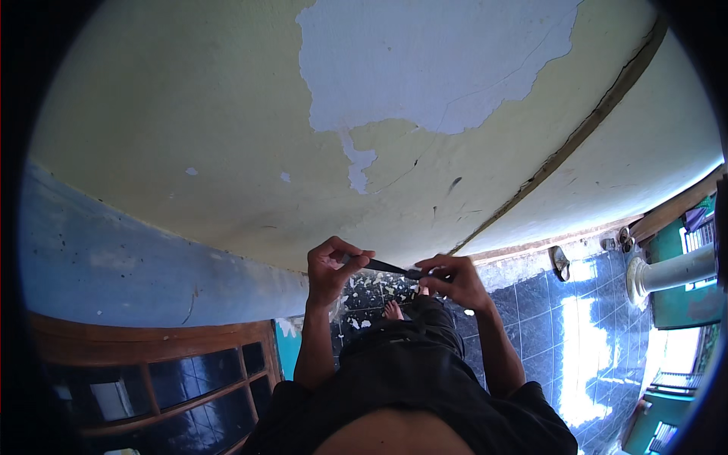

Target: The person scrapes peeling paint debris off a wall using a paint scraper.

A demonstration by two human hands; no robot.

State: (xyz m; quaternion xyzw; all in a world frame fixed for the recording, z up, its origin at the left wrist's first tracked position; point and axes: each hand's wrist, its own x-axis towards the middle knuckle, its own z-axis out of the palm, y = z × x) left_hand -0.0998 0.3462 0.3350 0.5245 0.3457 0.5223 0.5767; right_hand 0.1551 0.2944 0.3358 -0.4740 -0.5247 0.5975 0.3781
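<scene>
Between my two hands stretches a narrow black strip (387, 266), too small to tell whether it is a strap or a tool. My left hand (333, 273) pinches its left end between thumb and fingertips. At the other end, my right hand (455, 280) grips it near a dark, block-like piece (413, 274). Both hands are raised in front of a pale yellow-green painted wall (239, 187). A large patch of its paint has come away, baring a whitish layer (421, 62).
Paint flakes (358, 323) litter the dark tiled floor (529, 324) around my bare feet (392, 310). A blue wall (148, 267) and a wood-framed glass panel (193, 381) stand at left. Sandals (561, 264) and a white column (671, 276) are at right.
</scene>
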